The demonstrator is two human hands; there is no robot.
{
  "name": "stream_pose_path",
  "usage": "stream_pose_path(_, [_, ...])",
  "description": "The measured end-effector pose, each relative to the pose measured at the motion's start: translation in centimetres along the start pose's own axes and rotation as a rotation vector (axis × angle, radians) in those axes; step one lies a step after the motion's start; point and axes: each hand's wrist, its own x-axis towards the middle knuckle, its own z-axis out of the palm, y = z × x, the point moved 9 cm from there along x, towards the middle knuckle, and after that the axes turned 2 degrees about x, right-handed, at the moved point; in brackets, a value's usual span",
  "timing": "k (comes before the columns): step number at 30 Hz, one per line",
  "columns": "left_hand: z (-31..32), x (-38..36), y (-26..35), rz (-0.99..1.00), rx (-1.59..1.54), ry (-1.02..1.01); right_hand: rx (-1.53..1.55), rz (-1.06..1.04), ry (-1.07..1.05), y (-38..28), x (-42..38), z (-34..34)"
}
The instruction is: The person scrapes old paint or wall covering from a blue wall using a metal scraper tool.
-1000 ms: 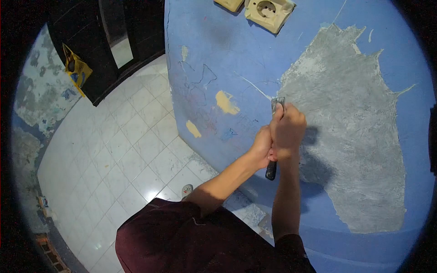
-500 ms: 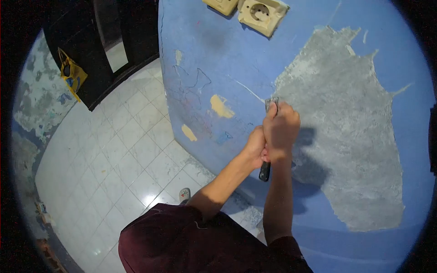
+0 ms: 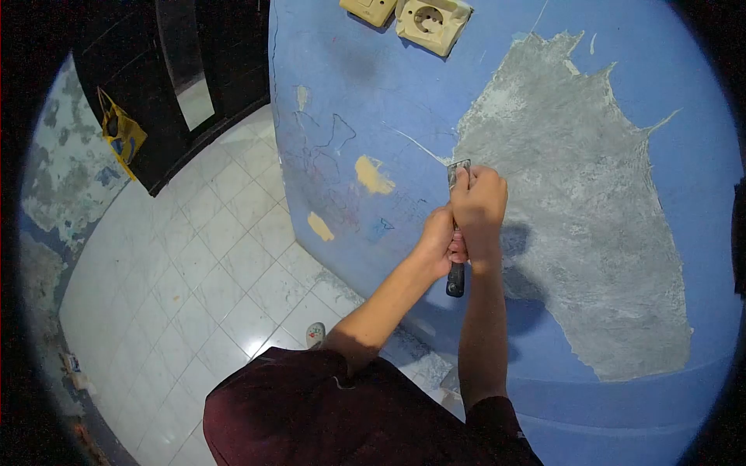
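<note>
Both my hands grip one scraper (image 3: 456, 283) with a black handle, its metal head pointing up the wall. My left hand (image 3: 437, 242) is wrapped round the handle, and the handle's butt sticks out below it. Higher up, my right hand (image 3: 480, 203) closes near the head, with its thumb along the tool. The blade's edge meets the blue wall (image 3: 420, 93) at the left border of a bare grey patch (image 3: 575, 194). A thin pale scratch (image 3: 420, 146) runs up and left from the blade. My right hand partly covers the head.
A cream wall socket (image 3: 431, 23) and a switch (image 3: 369, 9) sit above, both on the wall. Pale chipped spots (image 3: 374, 176) lie to the left. White floor tiles (image 3: 233, 264) stretch below, with a shoe (image 3: 315, 334). A yellow bag (image 3: 122, 132) hangs at a dark door.
The view has shifted slightly, so the wall patch and sockets sit a little further left and up. Both hands keep their hold; more of the scraper's head shows above the right thumb.
</note>
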Motion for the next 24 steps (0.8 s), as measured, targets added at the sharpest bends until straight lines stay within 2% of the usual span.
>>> stream_pose_path(1, [0.0,-0.1,0.1,0.014,-0.005,0.025,-0.001,-0.001,0.0,0.1,0.2,-0.2])
stream_pose_path(3, [0.1,-0.1,0.2,0.027,-0.012,0.049,-0.02,0.099,-0.177,0.5,0.6,0.8])
stream_pose_path(4, [0.2,-0.1,0.2,0.021,-0.028,0.032,-0.02,0.097,-0.177,0.7,0.6,1.0])
stream_pose_path(6, [0.5,-0.3,0.6,0.019,-0.049,0.018,-0.091,-0.125,0.042,-0.6,0.2,-0.1])
stream_pose_path(10, [0.9,-0.9,1.3,0.011,-0.011,0.072,-0.195,-0.147,0.03,0.0,0.4,1.0])
stream_pose_path(12, [0.8,-0.3,1.5,0.011,0.006,0.099,-0.277,-0.325,0.132,-1.6,0.1,0.7])
stream_pose_path(15, [0.7,0.5,0.2,0.026,-0.099,0.055,-0.307,-0.354,0.123,-1.7,0.1,0.6])
stream_pose_path(17, [1.7,0.7,0.1,0.035,-0.199,-0.086,-0.31,-0.356,0.12,-1.7,-0.2,0.3])
stream_pose_path(19, [1.9,-0.2,0.1,0.035,-0.169,-0.067,-0.302,-0.374,0.127,-2.0,0.1,0.3])
stream_pose_path(21, [2.2,-0.7,0.7,0.038,-0.144,-0.045,-0.363,-0.239,0.041,-0.5,0.5,0.7])
stream_pose_path(24, [2.0,-0.5,0.5,-0.009,-0.088,-0.026,-0.355,-0.21,0.01,-0.9,1.0,0.7])
